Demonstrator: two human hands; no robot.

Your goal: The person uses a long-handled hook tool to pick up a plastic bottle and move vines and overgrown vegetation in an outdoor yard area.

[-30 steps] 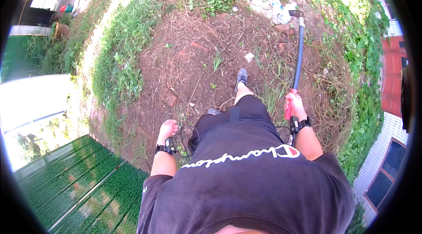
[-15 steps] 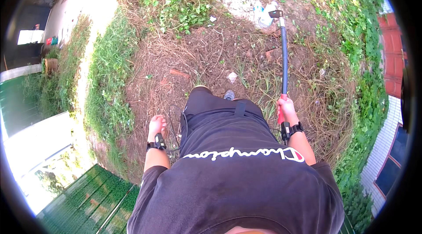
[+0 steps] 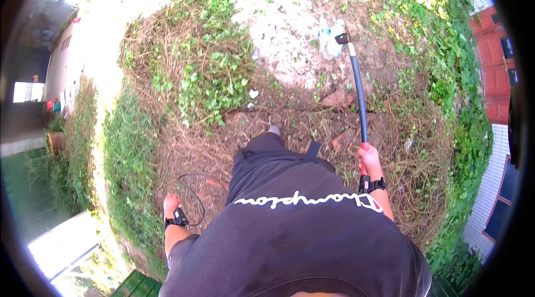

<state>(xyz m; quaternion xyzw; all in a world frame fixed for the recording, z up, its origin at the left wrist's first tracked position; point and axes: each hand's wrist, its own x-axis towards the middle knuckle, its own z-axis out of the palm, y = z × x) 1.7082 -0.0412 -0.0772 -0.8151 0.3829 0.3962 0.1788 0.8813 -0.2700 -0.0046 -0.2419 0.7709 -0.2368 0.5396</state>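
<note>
My right hand (image 3: 368,157) is wrapped round the red grip of a long-handled hoe (image 3: 359,90). Its dark blue shaft points away from me, and a small dark head sits at the far end, next to pale plastic litter (image 3: 331,39) on the ground. Down at my left side, my left hand (image 3: 171,203) hangs with curled fingers and nothing visible in it. Each wrist carries a black strapped device. From the left one, a thin black cable (image 3: 196,195) loops toward my body.
Cut dry stalks and bare soil surround my feet, with broken bricks (image 3: 343,139) on the right. Ahead lies a leafy heap of vines (image 3: 189,57) beside a bright pale patch of ground. Green creepers (image 3: 465,107) line the right side by a tiled wall (image 3: 473,196).
I have stepped forward, and the vine heap and pale ground are nearer. My left hand has swung back and outward. The hoe stays in my right hand, pointing ahead.
</note>
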